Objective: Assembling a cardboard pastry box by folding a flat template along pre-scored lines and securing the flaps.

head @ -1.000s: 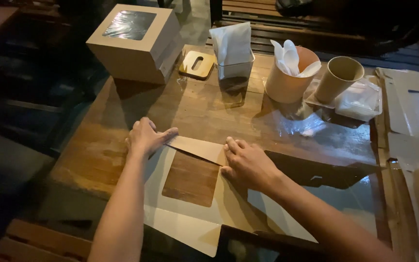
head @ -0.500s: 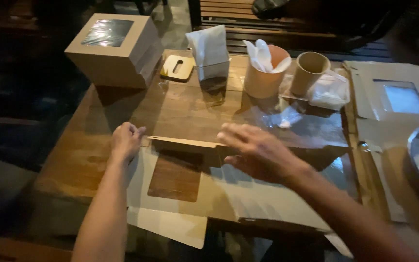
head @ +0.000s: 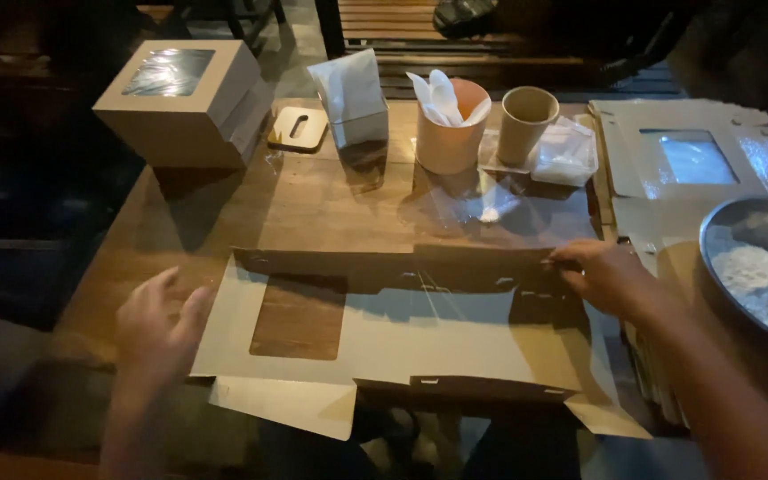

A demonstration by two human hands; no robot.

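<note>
step: box-folding in progress imo, the flat cardboard box blank [head: 420, 342] w/ a window cutout is lying across the wooden table [head: 313, 209], far flap getting raised
right hand [head: 611, 276]: fingers closing on the blank's far right edge, pinching that flap
left hand [head: 157, 324]: hovering just off the blank's left edge, fingers spread wide, holding nothing, bit blurry
next move: prob needs the left hand grabbing the left side so both ends are getting folded evenly
finished box [head: 180, 102]: tan, square, clear window on top, sitting at far left corner
flat blanks [head: 695, 164]: stacked at right, same tan w/ window
cups: 2 paper ones, cup w/ spoons [head: 451, 124] & an empty cup [head: 524, 120]
</note>
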